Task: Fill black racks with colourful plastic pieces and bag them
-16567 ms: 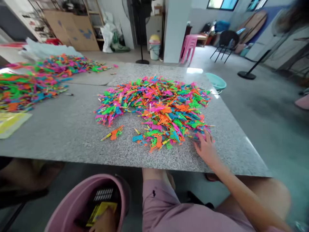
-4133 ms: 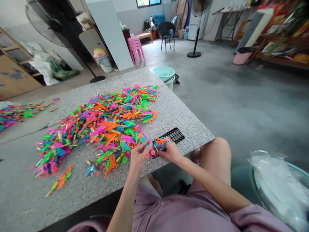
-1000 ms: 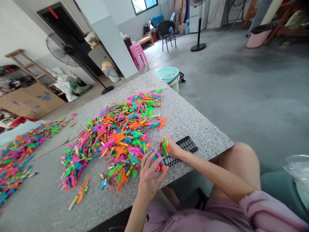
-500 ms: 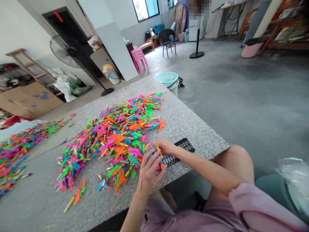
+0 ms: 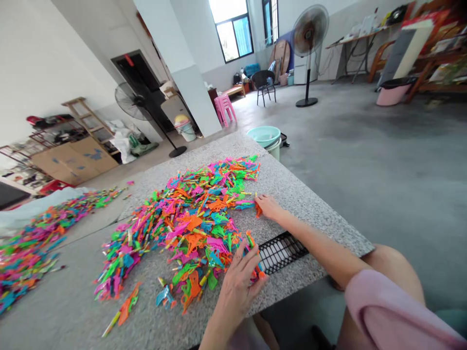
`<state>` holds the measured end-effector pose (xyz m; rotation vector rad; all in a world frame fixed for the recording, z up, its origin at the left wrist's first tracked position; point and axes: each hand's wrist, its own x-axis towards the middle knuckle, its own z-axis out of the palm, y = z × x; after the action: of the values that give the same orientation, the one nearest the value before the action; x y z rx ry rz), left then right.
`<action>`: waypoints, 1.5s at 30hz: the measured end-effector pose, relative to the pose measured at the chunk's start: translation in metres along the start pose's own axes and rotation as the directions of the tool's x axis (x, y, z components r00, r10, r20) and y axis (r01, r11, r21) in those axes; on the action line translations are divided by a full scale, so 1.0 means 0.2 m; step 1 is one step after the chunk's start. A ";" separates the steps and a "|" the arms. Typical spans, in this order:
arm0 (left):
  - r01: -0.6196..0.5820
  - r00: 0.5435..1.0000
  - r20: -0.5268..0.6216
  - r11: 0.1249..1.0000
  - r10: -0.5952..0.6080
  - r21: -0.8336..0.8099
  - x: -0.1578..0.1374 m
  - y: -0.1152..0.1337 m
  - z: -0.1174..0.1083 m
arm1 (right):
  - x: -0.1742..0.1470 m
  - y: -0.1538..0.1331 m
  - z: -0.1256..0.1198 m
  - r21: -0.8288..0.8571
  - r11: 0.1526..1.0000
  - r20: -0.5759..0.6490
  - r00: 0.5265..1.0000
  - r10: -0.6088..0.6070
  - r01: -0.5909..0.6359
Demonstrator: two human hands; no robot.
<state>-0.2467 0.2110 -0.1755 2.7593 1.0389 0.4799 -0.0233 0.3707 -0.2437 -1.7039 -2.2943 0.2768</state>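
Note:
A big heap of small neon plastic toy guns [image 5: 193, 223], many with thin tubes, is spread over the speckled stone table [image 5: 314, 214]. My left hand [image 5: 237, 279] curves over a few toy guns [image 5: 260, 272] at the left end of a black mesh rack [image 5: 282, 253], its fingers against them. The rack lies flat near the table's front edge. Farther forward, at the right side of the heap, my right hand [image 5: 270, 208] has its fingertips closed on an orange toy gun [image 5: 258, 209]; the fingers partly cover it.
Another pile of toy guns [image 5: 54, 228] lies at the left, beside a pale plastic sheet [image 5: 44, 206]. One orange toy gun [image 5: 128, 305] lies apart at the front left. Beyond the table's far corner stand a turquoise basin [image 5: 263, 135] on a bucket and a standing fan [image 5: 308, 58].
My right hand has moved from beside my left hand, over the rack, forward to the heap's right edge. My left hand remains at the rack's end. The view has tilted up.

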 end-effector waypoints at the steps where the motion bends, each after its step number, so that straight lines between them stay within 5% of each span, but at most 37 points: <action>1: 0.000 1.000 -0.011 1.000 0.000 -0.005 0.00 0.00 0.00 | -0.02 0.02 0.01 -0.017 1.000 0.041 0.999 -0.010 0.011; 6: 0.001 0.999 -0.039 0.999 -0.003 -0.034 0.01 0.00 0.00 | -0.16 0.14 0.01 -0.108 0.990 0.087 0.993 -0.077 0.086; 12: 0.034 0.998 -0.046 0.996 -0.038 -0.084 0.02 0.01 0.00 | -0.13 0.09 -0.03 -0.207 0.963 0.107 0.983 -0.152 0.171; 18: 0.045 0.999 -0.021 0.992 -0.048 -0.122 0.01 -0.02 0.00 | -0.19 0.25 -0.17 -0.097 0.991 0.205 0.976 -0.071 0.093; 21: 0.032 0.999 -0.025 0.991 -0.036 -0.129 0.02 -0.02 0.00 | -0.32 0.32 -0.24 0.115 0.991 0.115 0.992 0.048 -0.061; 24: 0.030 0.999 -0.020 0.991 -0.032 -0.132 0.03 -0.01 -0.01 | -0.51 0.19 -0.20 0.475 0.860 0.095 0.982 0.161 -0.187; 26: 0.035 0.999 -0.021 0.989 -0.038 -0.143 0.03 0.00 -0.01 | -0.66 0.01 -0.11 0.668 0.715 0.176 0.977 0.118 -0.207; 29: 0.052 0.998 -0.019 0.986 -0.056 -0.157 0.03 0.00 -0.01 | -0.82 -0.25 0.04 0.793 0.551 0.208 0.966 0.155 -0.260; 32: 0.057 0.998 -0.012 0.985 -0.060 -0.165 0.04 0.01 -0.02 | -0.85 -0.38 0.11 0.702 0.644 0.170 0.950 0.262 -0.303; 36: 0.071 0.997 0.016 0.984 -0.069 -0.166 0.05 0.00 -0.03 | -0.77 -0.39 0.10 0.543 0.801 0.120 0.967 0.224 -0.253; 42: 0.074 0.997 0.003 0.985 -0.074 -0.157 0.04 -0.01 -0.01 | -0.73 -0.41 0.07 0.437 0.887 0.126 0.987 0.103 -0.148; 45: 0.106 0.994 0.007 0.985 -0.106 -0.136 0.04 0.00 0.00 | -0.74 -0.46 0.05 0.350 0.919 0.160 0.978 0.135 -0.184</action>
<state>-0.2408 0.2171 -0.1744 2.5710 1.1026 0.5150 -0.0687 0.2028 -0.2389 -1.7184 -2.0267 0.8183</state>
